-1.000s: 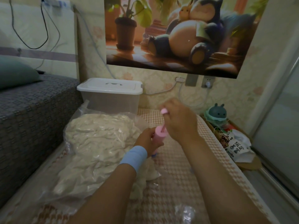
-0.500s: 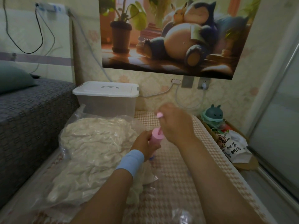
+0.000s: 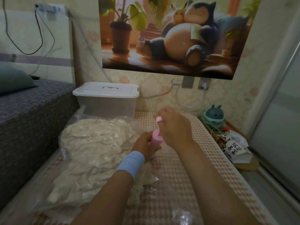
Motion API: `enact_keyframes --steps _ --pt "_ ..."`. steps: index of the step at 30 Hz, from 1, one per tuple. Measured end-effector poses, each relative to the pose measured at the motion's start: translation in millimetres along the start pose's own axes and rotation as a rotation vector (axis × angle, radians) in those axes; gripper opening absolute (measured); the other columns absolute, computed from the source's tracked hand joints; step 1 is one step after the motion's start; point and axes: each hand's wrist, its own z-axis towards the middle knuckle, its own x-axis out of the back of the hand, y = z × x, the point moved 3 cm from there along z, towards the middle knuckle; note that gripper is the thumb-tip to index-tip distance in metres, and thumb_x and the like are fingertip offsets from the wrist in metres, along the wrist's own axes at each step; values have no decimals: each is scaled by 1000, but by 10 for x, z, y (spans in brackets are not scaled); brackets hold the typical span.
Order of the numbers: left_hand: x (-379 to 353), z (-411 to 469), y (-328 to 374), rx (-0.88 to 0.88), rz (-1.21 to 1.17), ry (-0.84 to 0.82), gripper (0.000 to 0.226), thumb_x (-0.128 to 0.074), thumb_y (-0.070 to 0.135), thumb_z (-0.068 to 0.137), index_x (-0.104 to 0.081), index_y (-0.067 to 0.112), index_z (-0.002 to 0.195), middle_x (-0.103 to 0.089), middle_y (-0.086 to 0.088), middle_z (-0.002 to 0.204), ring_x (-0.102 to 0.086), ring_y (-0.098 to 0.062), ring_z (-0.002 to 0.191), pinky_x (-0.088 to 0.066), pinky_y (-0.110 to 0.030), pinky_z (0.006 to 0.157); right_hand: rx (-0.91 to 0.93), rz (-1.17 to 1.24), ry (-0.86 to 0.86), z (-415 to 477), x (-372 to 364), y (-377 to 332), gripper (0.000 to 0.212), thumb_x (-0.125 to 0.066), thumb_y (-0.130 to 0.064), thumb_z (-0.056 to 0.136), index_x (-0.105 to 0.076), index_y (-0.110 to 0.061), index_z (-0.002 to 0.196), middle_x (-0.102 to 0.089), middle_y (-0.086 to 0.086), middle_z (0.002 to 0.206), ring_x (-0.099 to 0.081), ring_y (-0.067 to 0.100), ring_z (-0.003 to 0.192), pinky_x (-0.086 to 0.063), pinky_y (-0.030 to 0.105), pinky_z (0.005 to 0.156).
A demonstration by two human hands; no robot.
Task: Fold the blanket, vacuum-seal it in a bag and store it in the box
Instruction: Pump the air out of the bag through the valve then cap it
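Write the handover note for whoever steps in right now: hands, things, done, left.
Left hand: grips the barrel of the pink pump, which stands on the clear bag near its right side.
Right hand: holds the pump's handle, raised above the barrel.
Blanket: inside the bag on the checked mat, in front of the box, whose lid is on.
Done: blanket bagged, pumping under way.
Left: finish pumping out air, open the box, store the bag.
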Motion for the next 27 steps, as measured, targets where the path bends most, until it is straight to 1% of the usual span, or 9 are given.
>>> enact_keyframes --steps 3,6,9,12,16,19,22,24,27 --pt "72 27 -19 -28 34 -6 58 -79 15 74 -56 18 127 -58 -1 118 -57 -18 106 -47 -35 96 136 67 370 197 545 -233 25 -47 -24 97 -70 -17 104 -64 -2 102 -58 14 76 -48 29 59" --pt "67 5 -42 -6 14 -1 52 -77 13 76 -58 21 123 -59 -1 118 -58 -19 105 -47 -31 89 153 87 466 157 465 -318 30 -44 -22 96 -72 -14 107 -68 0 100 -59 14 76 -45 26 56" --pt "36 -30 14 8 -13 -1 31 -71 10 79 -60 26 104 -62 -4 112 -62 -23 95 -53 -34 74 14 64 192 -44 -123 -81 32 -38 -22 88 -68 -19 99 -61 0 98 -58 23 75 -40 32 55" --pt "-10 -30 64 0 101 -32 22 -66 15 84 -62 21 105 -60 -3 113 -62 -25 97 -54 -35 74 -88 6 -154 -283 -593 193 30 -39 -31 90 -66 -21 101 -58 1 101 -62 28 82 -37 33 59" --pt "-8 7 72 -55 161 -81 39 -69 19 81 -60 24 119 -61 2 116 -60 -20 105 -54 -35 83 -54 -51 -181 -245 -538 277 24 -48 -41 91 -65 -25 96 -60 -5 95 -58 19 85 -43 33 65" --pt "90 13 19 -107 147 -158 57 -64 18 86 -46 34 138 -59 3 127 -54 -16 119 -45 -32 99 -50 -72 -214 -281 -436 394 28 -56 -49 85 -66 -28 101 -59 -8 101 -57 16 91 -46 32 69" --pt "480 101 -92 -108 691 29 56 -51 22 92 -35 39 143 -44 5 144 -37 -18 136 -19 -43 117 -58 -147 -309 -238 -301 408 36 -61 -52 84 -70 -32 113 -56 -6 117 -57 19 101 -45 35 83" --pt "863 117 -241 83 1034 103 56 -44 39 93 -24 41 146 -23 5 156 -14 -22 145 -2 -57 116 -18 -278 -350 -163 -195 306 42 -61 -54 85 -67 -34 121 -53 -5 126 -51 20 113 -37 40 95" --pt "1317 -12 -561 480 955 66 77 -33 74 83 -5 45 149 6 4 161 10 -34 146 1 -67 110 107 -320 -319 -113 -112 -78 45 -60 -49 88 -59 -32 130 -51 -1 135 -44 23 124 -31 44 103"
